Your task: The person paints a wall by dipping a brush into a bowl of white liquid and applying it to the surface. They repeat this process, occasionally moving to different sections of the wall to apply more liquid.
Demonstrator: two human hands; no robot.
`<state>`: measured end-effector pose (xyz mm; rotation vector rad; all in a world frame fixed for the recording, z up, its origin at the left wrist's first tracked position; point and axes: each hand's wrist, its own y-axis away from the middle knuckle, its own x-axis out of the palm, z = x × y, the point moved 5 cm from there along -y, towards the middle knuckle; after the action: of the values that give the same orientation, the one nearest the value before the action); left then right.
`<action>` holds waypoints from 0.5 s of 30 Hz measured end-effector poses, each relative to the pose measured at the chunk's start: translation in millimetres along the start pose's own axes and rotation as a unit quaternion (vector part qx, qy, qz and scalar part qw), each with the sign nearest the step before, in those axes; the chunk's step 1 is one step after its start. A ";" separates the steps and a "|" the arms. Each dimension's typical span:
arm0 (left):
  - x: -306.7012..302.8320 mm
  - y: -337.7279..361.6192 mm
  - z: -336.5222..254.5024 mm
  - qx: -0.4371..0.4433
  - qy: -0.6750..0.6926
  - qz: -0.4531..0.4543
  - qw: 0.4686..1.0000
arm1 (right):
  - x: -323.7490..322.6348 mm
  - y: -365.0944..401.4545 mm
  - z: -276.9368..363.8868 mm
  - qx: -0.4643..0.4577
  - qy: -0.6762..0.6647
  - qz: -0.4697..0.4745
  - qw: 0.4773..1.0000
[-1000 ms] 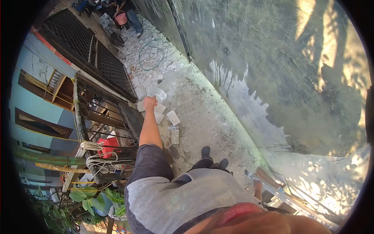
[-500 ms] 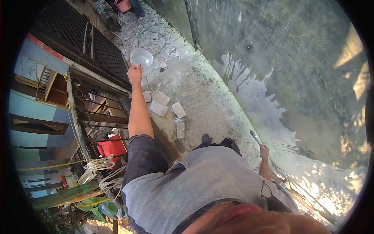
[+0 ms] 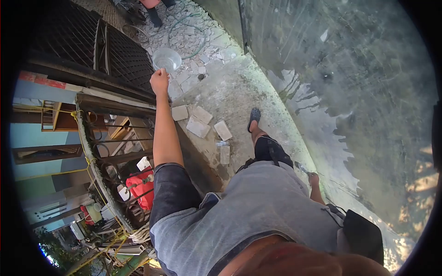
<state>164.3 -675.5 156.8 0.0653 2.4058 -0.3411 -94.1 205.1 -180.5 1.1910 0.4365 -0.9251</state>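
Out at the end of my stretched arm, my left hand (image 3: pixel 159 81) is closed at the rim of a clear plastic tub (image 3: pixel 167 60), which hangs over the rubble. Low at my right side, my right hand (image 3: pixel 313 178) is wrapped round the handle of a slim tool that looks like a brush (image 3: pixel 301 168). Its head points forward, close to the wall (image 3: pixel 317 110), and a bent leg partly covers the area beside it. Dark wet-looking patches and drip marks cover much of that grey wall.
Several pale blocks (image 3: pixel 199 126) lie on the concrete path (image 3: pixel 239 92). Beyond are broken rubble (image 3: pixel 216 37) and a green hose (image 3: pixel 204 39). A metal railing (image 3: pixel 124 156) with a red bag (image 3: pixel 142 188) borders the left. Another person's leg (image 3: pixel 154 17) stands at the top.
I have stepped forward, one sandalled foot now ahead on the path. The tub has travelled along with my left hand. My right hand has stayed low near the wall with the brush.
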 end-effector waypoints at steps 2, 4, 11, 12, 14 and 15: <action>16.2 -28.8 7.4 -0.009 -0.031 0.013 0.999 | -1.3 -18.6 33.6 -0.033 0.024 -0.005 0.999; 31.5 -59.9 16.8 -0.020 -0.043 0.011 0.999 | -1.6 -45.1 73.0 -0.079 0.057 -0.005 0.995; 71.1 -190.9 12.6 -0.047 -0.121 0.017 0.991 | -4.2 -146.8 218.0 -0.060 -0.031 -0.016 0.998; 74.3 -207.9 5.5 -0.048 -0.126 0.018 0.991 | -12.3 -141.5 253.4 -0.002 -0.078 0.013 0.997; 74.4 -244.3 -15.0 -0.018 -0.209 -0.023 0.977 | -24.3 -135.6 308.7 0.043 -0.084 0.045 0.995; 73.0 -260.3 -23.9 -0.025 -0.233 -0.046 0.971 | -23.2 -144.8 325.3 -0.006 -0.077 0.013 0.997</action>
<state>57.8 -923.5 185.3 -0.1371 1.9521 -0.2999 -278.1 -97.4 -136.8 1.1025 0.3016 -0.9824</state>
